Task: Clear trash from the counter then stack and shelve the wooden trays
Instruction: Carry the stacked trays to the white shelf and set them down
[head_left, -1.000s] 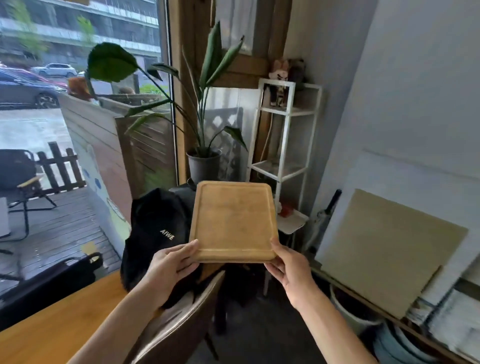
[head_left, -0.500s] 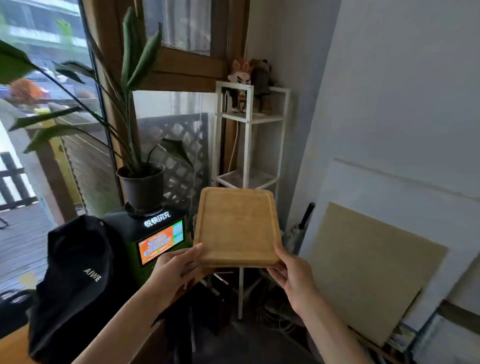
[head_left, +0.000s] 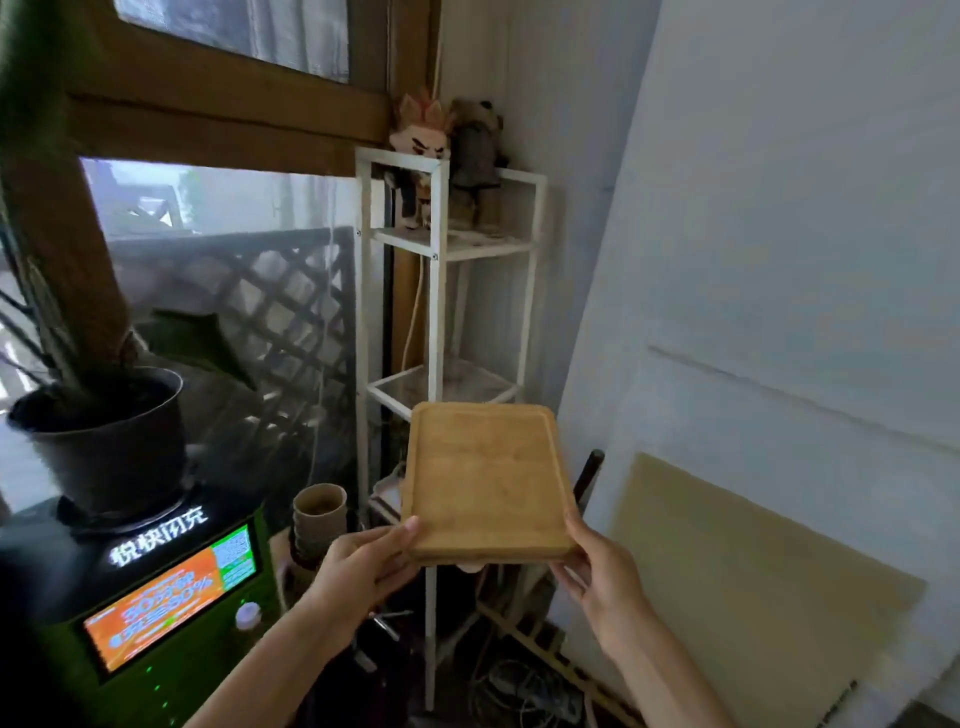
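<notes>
I hold a stack of wooden trays (head_left: 485, 478) flat in front of me, top tray rimmed and light brown. My left hand (head_left: 363, 566) grips the near left corner, and my right hand (head_left: 597, 566) grips the near right corner. The stack's far edge reaches the middle glass shelf (head_left: 441, 387) of a tall white metal rack (head_left: 439, 312) in the corner. How many trays lie in the stack I cannot tell.
Two plush dolls (head_left: 447, 156) stand on the rack's top shelf. Left of me are a green kiosk with an orange screen (head_left: 171, 592), a black plant pot (head_left: 104, 436) on it, and stacked paper cups (head_left: 318, 519). Boards (head_left: 753, 597) lean on the right wall; cables lie on the floor.
I have moved closer to the white rack and turned right. The trays now hover at the middle shelf's front edge. The black cap has left the view.
</notes>
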